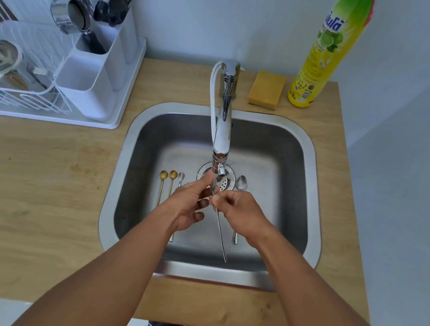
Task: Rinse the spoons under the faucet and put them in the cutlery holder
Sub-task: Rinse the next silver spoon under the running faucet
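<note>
Faucet (223, 125) overhead — spoons (170, 184) alongside.

Spoon (221, 236): bowl lying hidden behind hands (188, 203). Dish rack (9, 93): running off left edge. Bottle (331, 49): top cut off.
</note>
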Demonstrator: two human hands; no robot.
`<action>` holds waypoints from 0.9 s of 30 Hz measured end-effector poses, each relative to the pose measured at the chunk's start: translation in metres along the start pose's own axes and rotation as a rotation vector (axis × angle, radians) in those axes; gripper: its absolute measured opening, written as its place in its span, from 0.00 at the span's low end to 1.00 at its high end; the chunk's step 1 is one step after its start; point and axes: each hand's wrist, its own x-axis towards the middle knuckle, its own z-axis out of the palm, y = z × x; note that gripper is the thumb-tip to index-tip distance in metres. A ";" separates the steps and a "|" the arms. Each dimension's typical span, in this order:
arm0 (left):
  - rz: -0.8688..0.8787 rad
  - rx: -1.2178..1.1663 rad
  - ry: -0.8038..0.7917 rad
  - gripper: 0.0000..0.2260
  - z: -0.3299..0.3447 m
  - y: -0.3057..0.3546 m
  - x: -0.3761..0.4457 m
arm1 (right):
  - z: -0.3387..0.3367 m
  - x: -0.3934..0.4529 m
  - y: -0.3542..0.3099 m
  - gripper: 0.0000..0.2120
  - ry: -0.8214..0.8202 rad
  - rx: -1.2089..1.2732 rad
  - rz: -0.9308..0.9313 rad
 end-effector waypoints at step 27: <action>0.142 0.141 0.251 0.12 0.009 -0.005 -0.004 | 0.001 -0.002 0.009 0.10 0.086 -0.231 -0.126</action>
